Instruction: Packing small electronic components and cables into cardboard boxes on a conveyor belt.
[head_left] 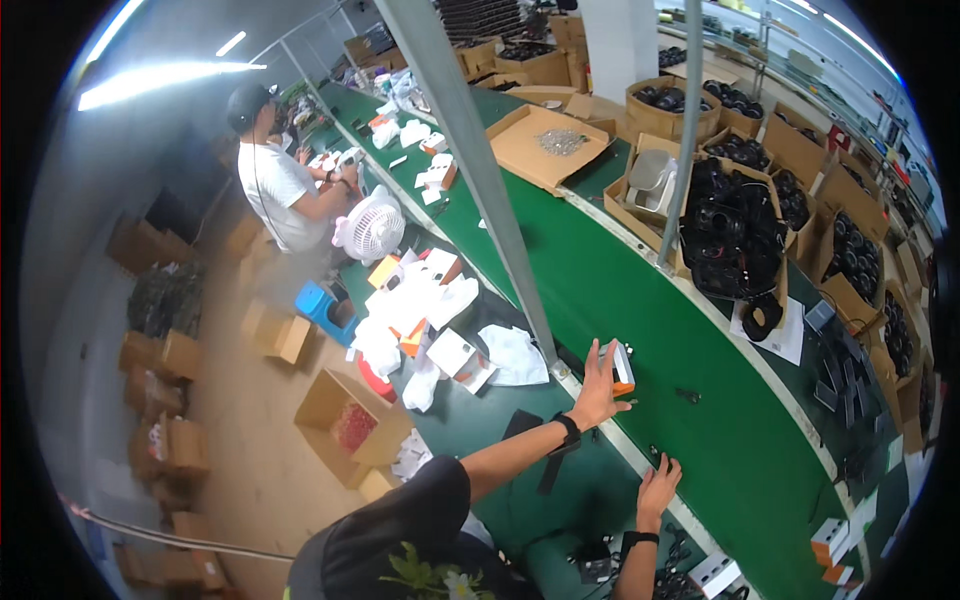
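Note:
My left hand (597, 391) reaches over the near edge of the green conveyor belt, fingers stretched and spread. Right beside it, partly behind the fingers, sits a small white and orange box (624, 384); whether they touch, I cannot tell. Further down the same edge is my right hand (657, 493), its fingers a little apart and resting on or just above the belt. A tiny dark piece (654, 452) lies by its fingertips, too small to name. Another small black part (688, 396) lies mid-belt. Both wrists carry dark bands.
A grey metal post (500, 215) rises from the belt's near edge. White boxes and bags (425, 310) pile up left, beside a fan (374, 230). Beyond the belt stands a carton of black parts (733, 230). A co-worker (285, 180) stands further up the line. Cables and small devices (597, 563) lie below.

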